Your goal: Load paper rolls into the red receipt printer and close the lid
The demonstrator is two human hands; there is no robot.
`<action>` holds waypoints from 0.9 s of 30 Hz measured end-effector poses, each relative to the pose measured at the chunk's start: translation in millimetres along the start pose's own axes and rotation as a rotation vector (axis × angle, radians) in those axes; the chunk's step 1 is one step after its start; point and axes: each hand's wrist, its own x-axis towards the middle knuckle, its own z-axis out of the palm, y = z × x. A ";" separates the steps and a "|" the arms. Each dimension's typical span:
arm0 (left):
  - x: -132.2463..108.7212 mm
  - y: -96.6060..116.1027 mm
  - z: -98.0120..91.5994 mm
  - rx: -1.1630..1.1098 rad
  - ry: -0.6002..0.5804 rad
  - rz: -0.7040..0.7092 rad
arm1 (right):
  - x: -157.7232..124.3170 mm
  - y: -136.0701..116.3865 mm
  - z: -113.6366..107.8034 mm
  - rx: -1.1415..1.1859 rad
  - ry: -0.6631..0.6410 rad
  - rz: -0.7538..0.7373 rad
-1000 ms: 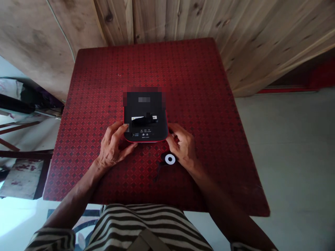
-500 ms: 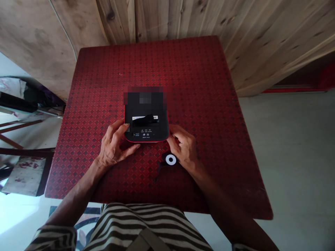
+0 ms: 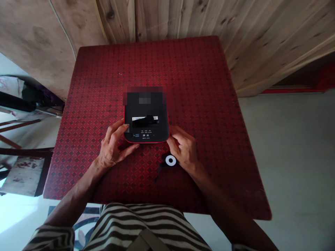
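Note:
In the middle of the table lies a flat black case with rounded corners and a red rim. Its top carries a white label, small print and icons; a pixelated patch hides its far end. My left hand is at its left side, fingertips on the edge and the thumb along the near edge. With bent fingers, my right hand grips the near right corner; its fingertips are partly hidden. Just beside the right hand, a white ring-shaped disc with a dark centre lies on something dark.
The red patterned table stands against a wooden plank wall. On the left is a wooden chair with a stained seat, near a black cylindrical object. Pale floor shows on the right.
Both hands keep their places on the case, with hardly any movement. The whole view has shifted very slightly.

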 end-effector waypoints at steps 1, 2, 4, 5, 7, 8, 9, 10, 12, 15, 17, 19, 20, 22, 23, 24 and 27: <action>0.1 0.8 -0.1 -0.005 0.000 -0.003 | 0.1 -0.2 0.0 -0.004 0.000 -0.002; 0.3 1.5 -0.2 -0.014 0.001 -0.003 | 0.3 -0.5 0.0 -0.007 0.000 -0.004; 0.4 2.4 -0.6 -0.031 0.002 -0.009 | 0.5 -1.0 0.0 -0.005 0.003 -0.012; 0.2 2.7 -0.7 -0.037 0.001 -0.015 | 0.6 -1.3 -0.1 -0.001 0.004 -0.015; -0.8 3.2 -0.8 -0.048 -0.004 -0.032 | 0.6 -1.8 -0.5 0.006 0.004 -0.019; -1.7 3.5 -0.7 -0.053 -0.007 -0.040 | 0.5 -2.1 -0.8 0.009 0.002 -0.019; -2.8 4.0 -0.7 -0.056 -0.008 -0.045 | 0.3 -2.3 -1.1 0.010 0.000 -0.015; -3.8 4.7 -0.6 -0.060 -0.008 -0.047 | 0.1 -2.6 -1.4 0.010 -0.003 -0.010; -5.8 6.9 -0.7 -0.064 -0.005 -0.047 | -0.5 -3.4 -2.3 0.012 -0.005 0.000; -7.8 12.2 -1.9 -0.054 0.005 -0.055 | -1.7 -5.7 -4.2 0.018 -0.017 0.006; -8.7 15.8 -3.1 -0.044 0.004 -0.065 | -2.7 -7.9 -5.7 0.014 -0.036 0.014; -9.6 18.2 -3.9 -0.032 0.003 -0.072 | -3.8 -10.0 -7.0 0.002 -0.049 0.031; -10.1 18.7 -4.1 -0.026 0.003 -0.074 | -4.3 -10.8 -7.4 -0.001 -0.052 0.037; -11.0 18.2 -3.8 -0.011 0.005 -0.076 | -5.0 -11.3 -7.9 0.002 -0.055 0.041; -11.4 17.2 -3.5 -0.004 0.006 -0.071 | -5.2 -11.0 -7.9 0.008 -0.053 0.042; -11.7 16.0 -3.2 0.002 0.005 -0.064 | -5.2 -10.3 -7.8 0.015 -0.052 0.047; -12.3 11.6 -2.5 0.018 -0.004 -0.042 | -5.0 -7.1 -7.1 0.041 -0.056 0.104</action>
